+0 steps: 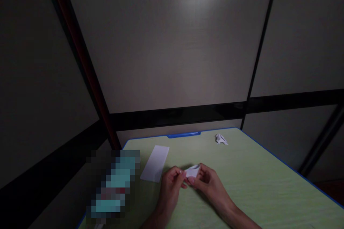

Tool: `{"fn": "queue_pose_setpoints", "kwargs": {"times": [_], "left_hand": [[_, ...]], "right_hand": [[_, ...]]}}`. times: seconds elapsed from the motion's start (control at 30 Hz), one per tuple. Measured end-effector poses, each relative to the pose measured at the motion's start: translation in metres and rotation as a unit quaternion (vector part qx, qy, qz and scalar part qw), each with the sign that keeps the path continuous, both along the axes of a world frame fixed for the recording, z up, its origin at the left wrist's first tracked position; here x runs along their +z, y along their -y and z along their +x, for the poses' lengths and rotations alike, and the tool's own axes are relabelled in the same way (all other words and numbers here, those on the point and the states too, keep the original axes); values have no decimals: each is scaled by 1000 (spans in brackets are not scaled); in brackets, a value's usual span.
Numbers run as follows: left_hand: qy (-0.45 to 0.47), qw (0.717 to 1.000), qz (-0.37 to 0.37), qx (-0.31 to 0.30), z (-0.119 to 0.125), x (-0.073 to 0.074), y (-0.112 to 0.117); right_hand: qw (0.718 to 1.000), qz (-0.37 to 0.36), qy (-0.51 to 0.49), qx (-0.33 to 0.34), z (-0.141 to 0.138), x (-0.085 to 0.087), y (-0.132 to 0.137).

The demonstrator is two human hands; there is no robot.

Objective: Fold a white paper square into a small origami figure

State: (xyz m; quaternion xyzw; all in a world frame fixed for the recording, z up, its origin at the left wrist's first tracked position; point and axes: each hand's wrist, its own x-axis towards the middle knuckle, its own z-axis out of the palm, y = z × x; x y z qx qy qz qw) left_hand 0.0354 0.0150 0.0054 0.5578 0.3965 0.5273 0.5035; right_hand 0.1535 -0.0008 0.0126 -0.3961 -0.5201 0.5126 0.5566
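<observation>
A small piece of folded white paper is held just above the green table, between both hands. My left hand pinches its left end with thumb and fingers. On the opposite side, my right hand grips the paper, its thumb pressed against the near face. The upper edge of the folds stands slightly apart, like a shallow pocket. Fingers cover parts of the paper, so its full shape is hidden.
A flat white paper strip lies left of my hands on the blue-edged table. Toward the far right edge sits a folded paper figure. A pixelated teal object is at the left edge. Panelled doors rise behind.
</observation>
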Motion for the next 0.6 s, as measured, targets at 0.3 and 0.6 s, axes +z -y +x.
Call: {"fn": "queue_pose_setpoints", "kwargs": {"times": [0.3, 0.6], "left_hand": [[9, 1000, 4, 7, 0, 1, 1], [10, 1000, -5, -9, 0, 2, 0]], "right_hand": [[997, -49, 6, 56, 0, -2, -1], [997, -60, -30, 41, 0, -2, 3]]}}
